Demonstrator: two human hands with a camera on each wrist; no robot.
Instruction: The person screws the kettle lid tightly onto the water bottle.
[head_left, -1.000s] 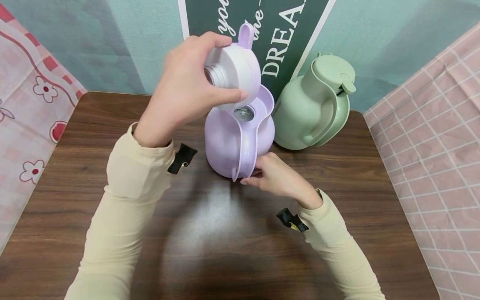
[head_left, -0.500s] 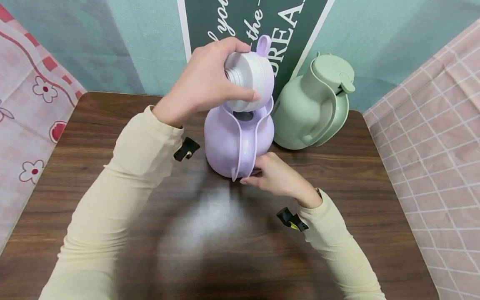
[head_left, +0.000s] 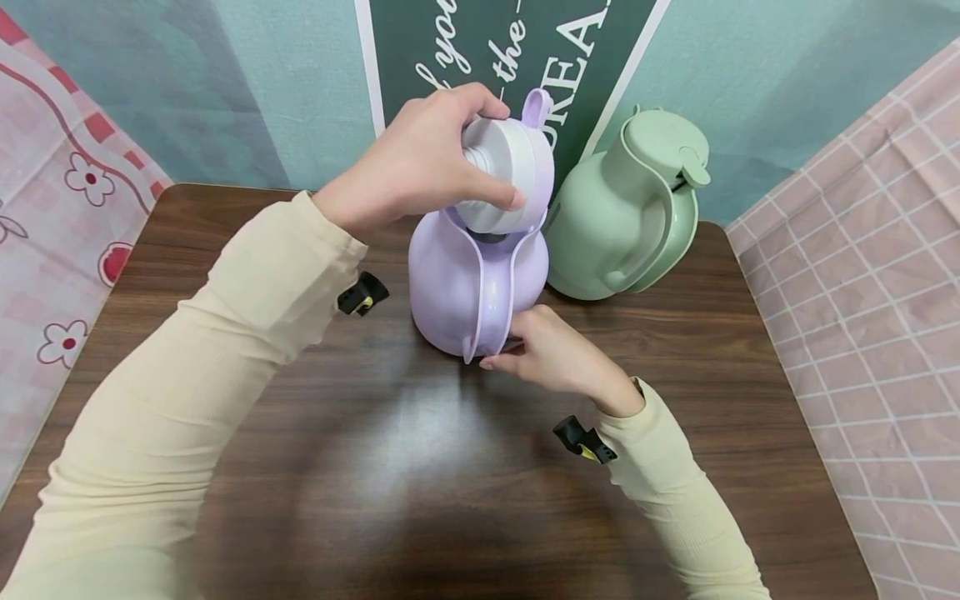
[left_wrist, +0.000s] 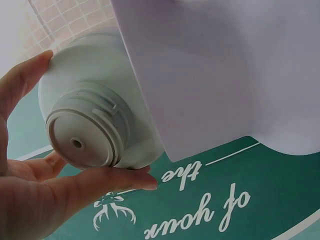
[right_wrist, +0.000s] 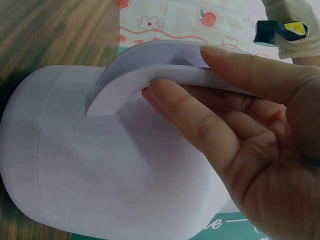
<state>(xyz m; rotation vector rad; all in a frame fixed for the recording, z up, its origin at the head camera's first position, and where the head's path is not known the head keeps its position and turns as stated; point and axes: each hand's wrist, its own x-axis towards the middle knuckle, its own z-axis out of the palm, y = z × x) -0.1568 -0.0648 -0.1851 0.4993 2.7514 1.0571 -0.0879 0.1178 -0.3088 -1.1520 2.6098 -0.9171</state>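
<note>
A lilac vacuum jug (head_left: 442,279) stands upright on the table, its mouth partly hidden behind the lid. My left hand (head_left: 423,162) grips the jug's white and lilac lid (head_left: 534,167) between thumb and fingers. The lid is tilted on its side, close over the jug's open neck. In the left wrist view its threaded plug (left_wrist: 77,142), with a small central hole, points away from the jug's body. My right hand (head_left: 553,350) holds the lower part of the jug's handle (right_wrist: 127,85), with fingers curled through the loop.
A green vacuum jug (head_left: 615,217) with its lid on stands right behind the lilac one. A dark green lettered panel (head_left: 510,50) hangs at the back. Pink checked cloth (head_left: 892,333) borders the wooden table (head_left: 450,500) at the right, patterned cloth (head_left: 67,250) at the left.
My left hand has carried the lid to the right and slightly down, so it now covers most of the jug's mouth. The right hand and the jug have stayed in place.
</note>
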